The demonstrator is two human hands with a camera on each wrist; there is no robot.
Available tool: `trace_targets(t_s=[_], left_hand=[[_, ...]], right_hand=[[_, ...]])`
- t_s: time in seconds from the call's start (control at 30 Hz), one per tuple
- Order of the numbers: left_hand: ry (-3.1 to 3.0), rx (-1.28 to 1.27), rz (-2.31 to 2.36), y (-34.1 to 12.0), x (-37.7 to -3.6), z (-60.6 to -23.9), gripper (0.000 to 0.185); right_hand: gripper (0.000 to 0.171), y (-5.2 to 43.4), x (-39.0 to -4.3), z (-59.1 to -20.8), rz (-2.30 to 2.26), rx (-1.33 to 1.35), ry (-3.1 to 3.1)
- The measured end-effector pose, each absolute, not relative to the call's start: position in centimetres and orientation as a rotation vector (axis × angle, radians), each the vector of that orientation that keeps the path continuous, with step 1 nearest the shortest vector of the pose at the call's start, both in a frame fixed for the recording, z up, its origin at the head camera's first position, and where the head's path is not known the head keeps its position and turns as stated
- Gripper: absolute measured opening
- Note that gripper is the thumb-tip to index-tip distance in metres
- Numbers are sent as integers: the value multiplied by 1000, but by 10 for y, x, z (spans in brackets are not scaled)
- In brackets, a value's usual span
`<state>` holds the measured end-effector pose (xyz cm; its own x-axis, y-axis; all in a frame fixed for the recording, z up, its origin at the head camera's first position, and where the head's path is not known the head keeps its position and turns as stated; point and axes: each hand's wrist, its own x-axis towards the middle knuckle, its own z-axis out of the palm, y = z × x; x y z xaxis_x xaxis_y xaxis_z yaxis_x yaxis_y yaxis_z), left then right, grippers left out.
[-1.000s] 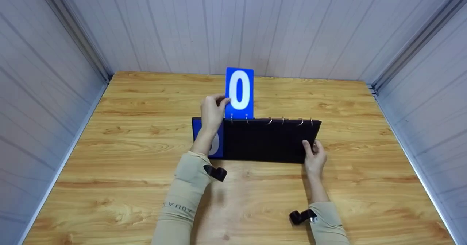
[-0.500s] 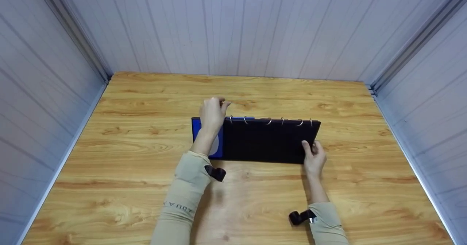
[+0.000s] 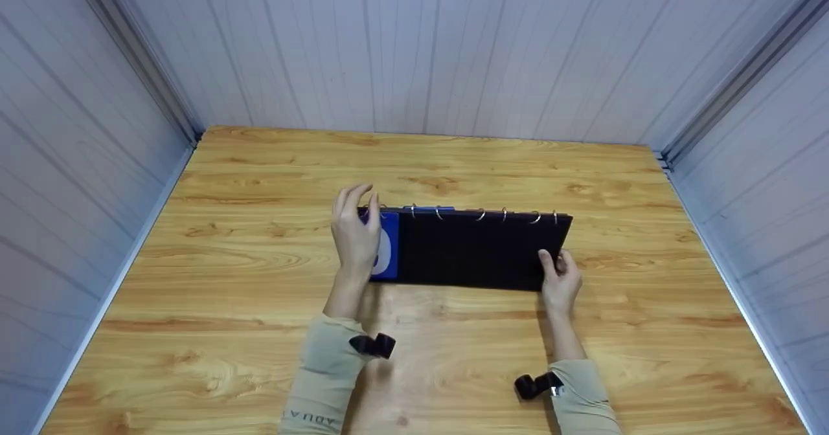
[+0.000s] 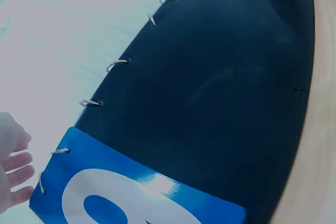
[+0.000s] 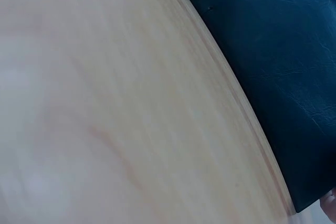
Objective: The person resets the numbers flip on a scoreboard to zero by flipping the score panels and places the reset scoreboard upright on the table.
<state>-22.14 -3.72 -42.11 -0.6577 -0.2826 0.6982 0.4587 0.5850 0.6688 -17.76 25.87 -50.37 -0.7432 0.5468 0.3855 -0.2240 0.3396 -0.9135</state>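
Note:
A black flip scoreboard stands tilted on the table, with metal rings along its top edge. On its left end hangs a blue number card, whose white numeral is partly covered in the head view and cut off in the left wrist view. My left hand is at that end, fingers loosely bent, holding nothing; in the left wrist view its fingers are apart from the rings. My right hand grips the scoreboard's right edge, thumb in front. Behind the top edge shows a sliver of another blue card.
The wood-grain table reaches back to a pale panelled wall, with similar walls on both sides. A black wrist camera sits on the left sleeve and another wrist camera on the right sleeve.
The blue card with a white 0, pinched upright by my left hand, was let go and dropped behind the scoreboard. My left hand then moved left and nearer. The right hand kept its grip.

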Motion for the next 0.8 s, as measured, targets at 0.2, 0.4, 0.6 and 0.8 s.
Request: trace_targets(t_s=[0.2, 0.4, 0.6, 0.8], left_hand=[[-1881, -67, -1210, -44, -202, -434, 20], [-1925, 58, -1317, -47, -189, -453, 29], [-1970, 183, -1399, -49, -186, -468, 38], [-1991, 262, -1394, -51, -187, -476, 39]], right_hand=[[14, 258, -179, -504, 1488, -286, -1926], [14, 259, -181, -504, 1512, -279, -1910], [14, 258, -181, -505, 1522, -297, -1908], [14, 258, -181, -504, 1524, -299, -1895]])
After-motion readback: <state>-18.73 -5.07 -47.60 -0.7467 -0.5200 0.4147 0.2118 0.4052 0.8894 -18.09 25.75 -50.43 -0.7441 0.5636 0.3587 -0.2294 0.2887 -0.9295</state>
